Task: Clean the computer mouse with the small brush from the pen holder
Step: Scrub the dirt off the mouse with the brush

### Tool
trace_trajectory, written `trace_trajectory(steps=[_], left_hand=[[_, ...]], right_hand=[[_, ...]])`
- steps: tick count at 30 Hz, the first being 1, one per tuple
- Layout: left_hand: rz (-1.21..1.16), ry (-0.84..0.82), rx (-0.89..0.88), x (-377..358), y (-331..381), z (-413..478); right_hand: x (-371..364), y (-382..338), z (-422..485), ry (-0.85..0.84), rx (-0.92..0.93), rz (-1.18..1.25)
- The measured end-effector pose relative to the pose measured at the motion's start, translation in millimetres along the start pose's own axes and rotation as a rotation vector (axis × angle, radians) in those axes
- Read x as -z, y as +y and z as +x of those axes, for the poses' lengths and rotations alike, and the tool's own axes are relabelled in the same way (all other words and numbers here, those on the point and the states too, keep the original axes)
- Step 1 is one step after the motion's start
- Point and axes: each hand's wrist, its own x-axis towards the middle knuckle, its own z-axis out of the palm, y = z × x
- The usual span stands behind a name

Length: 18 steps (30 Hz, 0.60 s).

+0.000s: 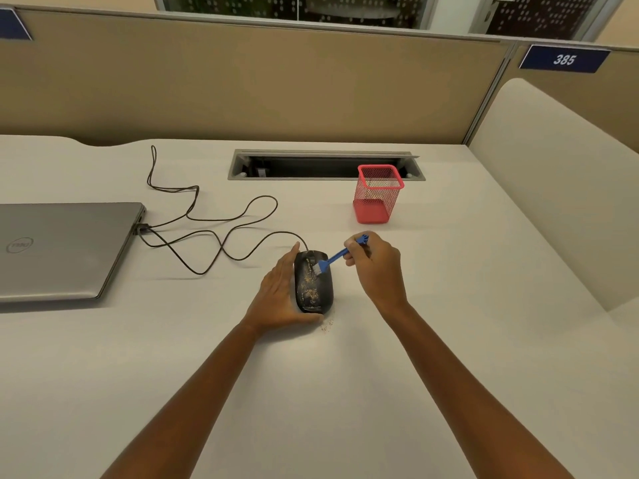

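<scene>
A black wired computer mouse lies on the white desk, speckled with tan crumbs on its left half. My left hand cups its left side and rear, thumb under the back end. My right hand pinches a small blue brush by its handle. The brush's pale bristles rest on the mouse's front, near the scroll wheel. A red mesh pen holder stands upright behind my right hand and looks empty.
A closed grey laptop sits at the left, with the mouse's looping black cable plugged into its side. A cable slot is recessed in the desk behind. A few crumbs lie by the mouse. A beige partition backs the desk.
</scene>
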Motion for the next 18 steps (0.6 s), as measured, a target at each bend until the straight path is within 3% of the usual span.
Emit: trace_trajectory(steps=[7, 12, 18], left_hand=[[0.017, 0.014, -0.025, -1.7, -1.4, -0.3], [0.013, 0.046, -0.033, -1.9, 2.8, -3.3], [0.017, 0.071, -0.023, -1.2, 5.3, -5.4]], right_hand=[[10.2, 1.1, -10.2, -0.045, 0.073, -0.059], [8.6, -20.8, 1.2, -0.042, 0.314, -0.114], [-8.4, -28.2, 22.1, -0.256, 0.442, -0.369]])
